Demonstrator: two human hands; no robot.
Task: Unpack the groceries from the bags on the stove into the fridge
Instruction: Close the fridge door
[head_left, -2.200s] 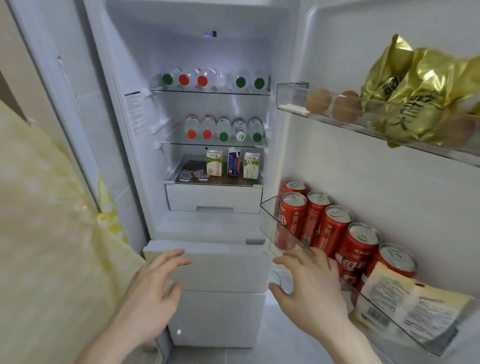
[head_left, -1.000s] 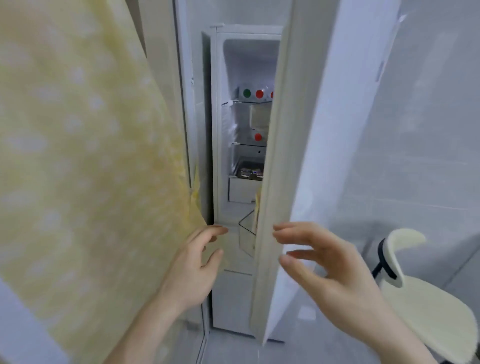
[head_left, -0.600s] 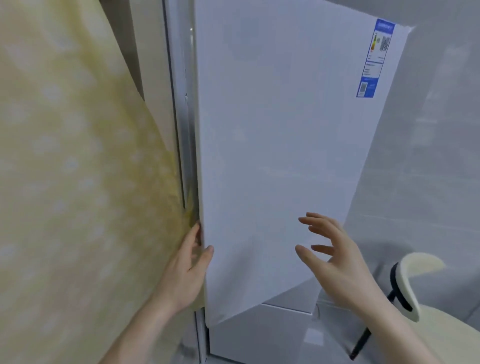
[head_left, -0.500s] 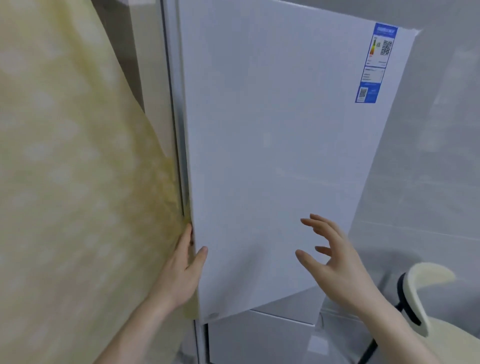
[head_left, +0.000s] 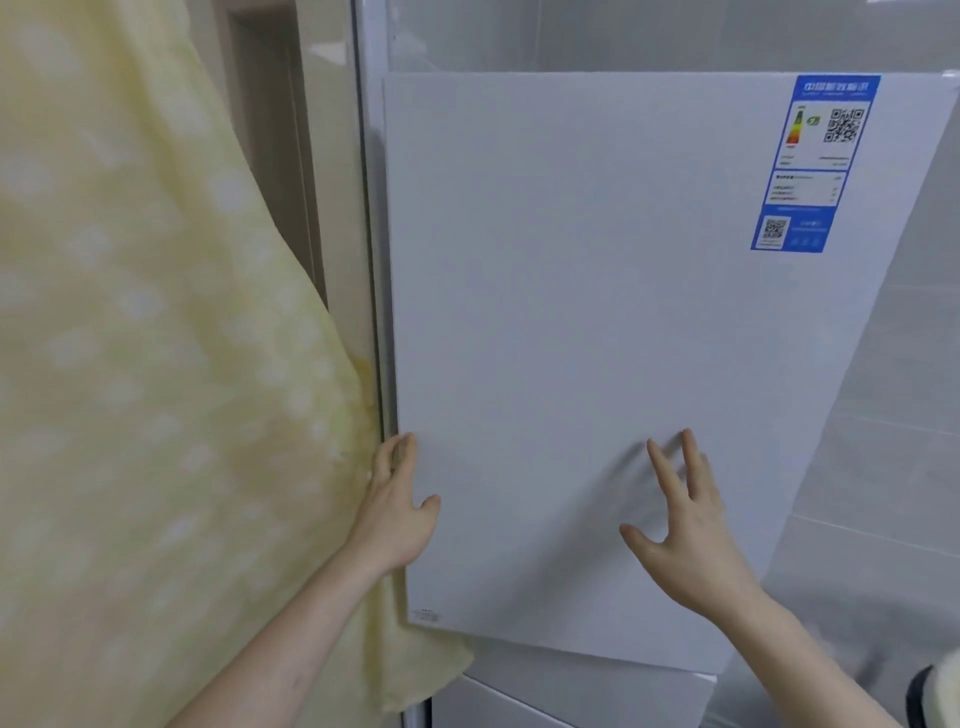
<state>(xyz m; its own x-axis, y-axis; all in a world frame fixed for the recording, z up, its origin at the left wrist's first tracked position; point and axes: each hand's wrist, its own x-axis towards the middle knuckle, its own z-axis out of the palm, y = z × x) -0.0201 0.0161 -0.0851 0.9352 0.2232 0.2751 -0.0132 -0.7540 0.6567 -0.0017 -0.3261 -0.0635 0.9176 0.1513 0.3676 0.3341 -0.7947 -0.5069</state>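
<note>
The white fridge door (head_left: 597, 338) fills the middle of the head view and sits flush against the fridge body. My left hand (head_left: 397, 512) lies against the door's left edge, low down, fingers straight and pointing up. My right hand (head_left: 680, 525) presses its straight, spread fingers flat on the lower part of the door. Neither hand holds anything. The fridge's inside and the groceries are hidden behind the door.
A pale yellow patterned curtain (head_left: 156, 364) hangs close on the left and reaches the fridge's left side. A blue energy label (head_left: 813, 161) sits at the door's upper right. A lower fridge drawer front (head_left: 571, 691) shows below. Grey tiled wall (head_left: 893, 441) on the right.
The fridge door has swung from wide open to shut. My left hand moved onto the door's left edge and my right hand came flat against the door front.
</note>
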